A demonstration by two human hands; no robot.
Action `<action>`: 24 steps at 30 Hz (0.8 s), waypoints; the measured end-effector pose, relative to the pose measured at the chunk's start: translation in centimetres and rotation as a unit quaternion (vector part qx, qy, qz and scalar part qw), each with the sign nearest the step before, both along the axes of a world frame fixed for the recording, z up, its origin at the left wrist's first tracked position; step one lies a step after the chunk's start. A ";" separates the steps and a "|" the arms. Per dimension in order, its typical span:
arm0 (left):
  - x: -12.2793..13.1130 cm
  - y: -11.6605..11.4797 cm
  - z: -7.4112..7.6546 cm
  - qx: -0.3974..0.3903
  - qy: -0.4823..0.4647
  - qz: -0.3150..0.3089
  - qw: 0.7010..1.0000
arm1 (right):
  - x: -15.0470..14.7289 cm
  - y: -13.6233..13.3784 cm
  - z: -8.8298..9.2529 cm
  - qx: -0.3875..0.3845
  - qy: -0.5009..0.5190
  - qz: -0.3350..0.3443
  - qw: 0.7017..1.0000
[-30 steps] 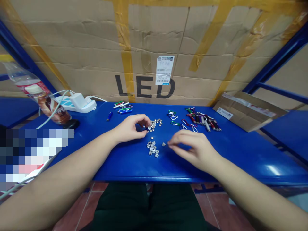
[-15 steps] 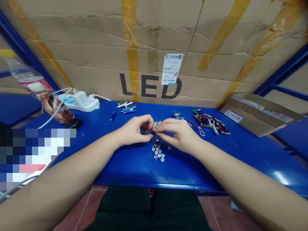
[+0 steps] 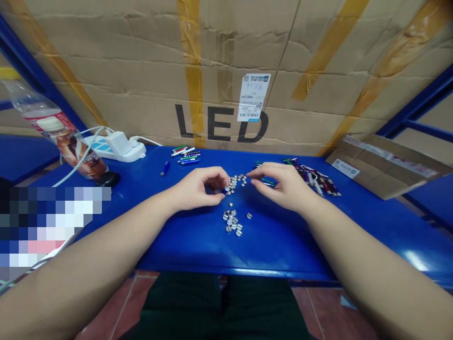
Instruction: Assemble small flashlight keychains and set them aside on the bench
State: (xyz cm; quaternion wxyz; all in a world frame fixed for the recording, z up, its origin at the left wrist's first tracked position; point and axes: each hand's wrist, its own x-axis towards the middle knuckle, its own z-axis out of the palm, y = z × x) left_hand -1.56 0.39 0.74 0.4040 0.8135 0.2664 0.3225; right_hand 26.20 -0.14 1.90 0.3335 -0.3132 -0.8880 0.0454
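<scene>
The person sits at a blue desk (image 3: 283, 250) with both bare hands at a small heap of silver button cells (image 3: 236, 183). The left hand (image 3: 194, 188) is just left of the heap, its fingertips (image 3: 220, 185) pinched nearly closed on something small and dark, too hidden to name. The right hand (image 3: 283, 186) is just right of the heap, loosely curled and half open, gripping nothing I can see. A second cluster of button cells (image 3: 232, 222) lies nearer the person, below the heap. Beyond the heap sit green carabiners (image 3: 268, 182), and further right a row of keychain laser pointers (image 3: 318, 184). Left of the heap lie slim metal tubes (image 3: 186, 156), a power strip (image 3: 116, 148) and a plastic bottle (image 3: 60, 137).
</scene>
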 end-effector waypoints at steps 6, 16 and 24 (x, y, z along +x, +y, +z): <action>0.1 0.0 0.0 -0.001 0.004 0.003 1.000 | 0.9 1.2 -0.9 -0.026 -0.140 -0.052 0.988; 0.1 0.0 -0.2 0.003 -0.001 0.013 1.000 | -0.2 1.3 -1.7 -0.024 -0.218 -0.036 0.975; 0.2 0.0 -0.2 0.011 0.008 0.013 1.000 | -1.1 0.3 -0.8 -0.128 -0.211 -0.035 0.969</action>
